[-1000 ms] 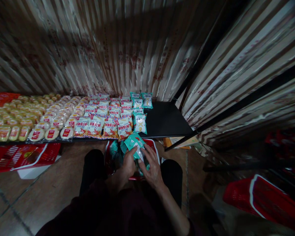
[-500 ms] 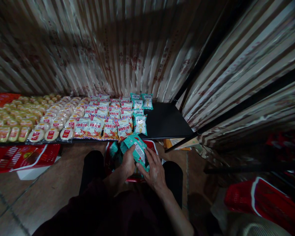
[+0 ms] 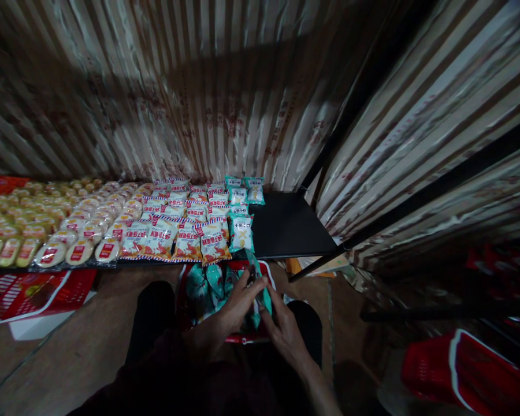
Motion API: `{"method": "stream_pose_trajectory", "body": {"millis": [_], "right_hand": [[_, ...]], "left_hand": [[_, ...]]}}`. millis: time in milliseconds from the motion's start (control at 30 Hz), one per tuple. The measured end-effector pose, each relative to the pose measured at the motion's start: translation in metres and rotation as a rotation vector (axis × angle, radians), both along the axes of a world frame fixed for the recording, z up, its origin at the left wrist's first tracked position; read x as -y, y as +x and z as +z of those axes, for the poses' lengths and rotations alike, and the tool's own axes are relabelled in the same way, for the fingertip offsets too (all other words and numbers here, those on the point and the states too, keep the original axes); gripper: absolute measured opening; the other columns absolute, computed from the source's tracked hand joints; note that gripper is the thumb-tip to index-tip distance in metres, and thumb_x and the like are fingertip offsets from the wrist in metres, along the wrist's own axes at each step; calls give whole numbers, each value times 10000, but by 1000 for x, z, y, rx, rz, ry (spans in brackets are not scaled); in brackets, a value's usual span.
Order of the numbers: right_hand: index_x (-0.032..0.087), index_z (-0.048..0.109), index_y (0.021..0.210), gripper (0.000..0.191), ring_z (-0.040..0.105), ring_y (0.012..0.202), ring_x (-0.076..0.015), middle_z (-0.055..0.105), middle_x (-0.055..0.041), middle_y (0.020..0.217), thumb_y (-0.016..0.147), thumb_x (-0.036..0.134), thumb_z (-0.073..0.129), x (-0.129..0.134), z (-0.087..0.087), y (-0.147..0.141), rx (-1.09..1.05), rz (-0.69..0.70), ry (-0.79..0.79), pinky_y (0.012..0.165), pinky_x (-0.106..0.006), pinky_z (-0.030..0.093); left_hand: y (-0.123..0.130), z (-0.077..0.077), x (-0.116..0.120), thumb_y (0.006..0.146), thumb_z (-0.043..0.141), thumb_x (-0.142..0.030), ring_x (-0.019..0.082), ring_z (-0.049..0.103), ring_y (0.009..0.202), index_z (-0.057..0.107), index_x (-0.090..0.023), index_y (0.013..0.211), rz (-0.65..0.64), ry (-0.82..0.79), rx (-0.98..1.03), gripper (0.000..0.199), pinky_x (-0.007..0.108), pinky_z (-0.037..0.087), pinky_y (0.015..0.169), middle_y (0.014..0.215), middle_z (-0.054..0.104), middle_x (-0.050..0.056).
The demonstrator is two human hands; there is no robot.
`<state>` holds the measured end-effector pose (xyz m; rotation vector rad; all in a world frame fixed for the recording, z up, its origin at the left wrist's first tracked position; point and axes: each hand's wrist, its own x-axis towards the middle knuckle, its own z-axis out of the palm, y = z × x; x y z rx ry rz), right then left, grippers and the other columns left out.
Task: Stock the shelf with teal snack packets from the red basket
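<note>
Between my two hands is a teal snack bag (image 3: 265,299), tilted on edge above a red shopping basket (image 3: 270,276). My left hand (image 3: 241,303) grips it from the left, and my right hand (image 3: 283,325) closes on its right side. More teal snack bags (image 3: 199,289) lie loose inside the basket, between my knees. On the black shelf (image 3: 286,225) just beyond, several teal bags with white fronts (image 3: 241,232) lie in a column. To their left are rows of white, red and blue snack bags (image 3: 215,241).
Round wrapped cakes (image 3: 78,252) and yellow wrapped cakes (image 3: 28,251) fill the shelf's left part. A red basket (image 3: 34,294) stands below at left, another red basket (image 3: 481,370) at lower right. Black metal bars (image 3: 398,190) and striped sheeting (image 3: 225,86) bound the right and back.
The teal bag has turned from showing its broad face to standing nearly on edge, and moved slightly right. More of the basket's contents shows. The view has shifted a little.
</note>
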<state>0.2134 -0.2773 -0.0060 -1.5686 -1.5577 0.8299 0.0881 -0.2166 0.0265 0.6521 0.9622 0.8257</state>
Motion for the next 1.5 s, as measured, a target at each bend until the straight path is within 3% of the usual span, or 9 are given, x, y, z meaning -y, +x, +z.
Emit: {"method": "stream_pose_trajectory", "body": {"millis": [100, 200, 367, 600, 967, 1200, 1367, 1500], "right_hand": [[222, 542, 1304, 517, 547, 1207, -276, 614, -71, 1276, 845, 460, 531, -2, 3, 14, -249, -144, -94, 1025, -434, 437], [225, 635, 1193, 558, 599, 1124, -304, 686, -67, 1153, 728, 533, 648, -6, -2, 26, -458, -315, -129, 946, -426, 498], [227, 618, 1212, 579, 664, 979, -272, 707, -66, 1094, 719, 524, 673, -20, -8, 40, -649, -473, -162, 837, -389, 550], [195, 589, 1213, 670, 655, 965, -252, 692, -87, 1114, 684, 599, 671, -57, -5, 53, -570, -478, -63, 817, -347, 550], [163, 651, 1127, 607, 650, 903, -247, 711, -96, 1040, 736, 624, 590, -105, -30, 75, -494, -526, 25, 772, -361, 541], [156, 630, 1143, 607, 641, 888, -229, 707, -92, 1044, 761, 620, 550, -134, -39, 87, -445, -523, 62, 764, -340, 525], [157, 649, 1057, 555, 631, 844, -222, 714, -77, 967, 739, 603, 558, -163, -41, 97, -405, -527, 99, 750, -339, 514], [133, 642, 1041, 615, 617, 767, -219, 708, -80, 888, 701, 638, 557, -190, -43, 107, -370, -536, 93, 713, -341, 502]], "left_hand": [[3, 2, -3, 732, 697, -432, 233, 476, 1261, 558, -228, 1254, -76, 84, -20, 577, 330, 360, 1056, 1361, 532, 68], [10, -4, -6, 707, 723, -324, 256, 512, 1207, 577, -232, 1243, -100, 176, -109, 563, 372, 392, 1029, 1308, 574, 76], [26, -13, -17, 673, 669, -137, 228, 549, 1084, 613, -266, 1204, -51, 297, -249, 549, 352, 419, 986, 1198, 615, 48], [45, -10, -42, 685, 562, -51, 202, 544, 1047, 634, -241, 1176, -7, 431, -421, 531, 319, 409, 989, 1071, 568, 60], [66, -15, -76, 640, 556, 1, 225, 524, 1109, 659, -218, 1098, 111, 407, -371, 518, 349, 350, 1060, 1105, 574, 68], [81, -8, -95, 598, 570, 8, 269, 466, 1213, 638, -190, 1084, 108, 353, -396, 528, 342, 265, 1113, 1214, 566, 99], [95, -3, -115, 613, 567, -7, 294, 357, 1337, 552, -112, 1212, 24, 403, -524, 609, 340, 209, 1142, 1384, 455, 171], [105, -1, -135, 598, 583, -4, 302, 288, 1380, 553, -90, 1192, 26, 400, -493, 601, 337, 180, 1154, 1431, 399, 192]]}}
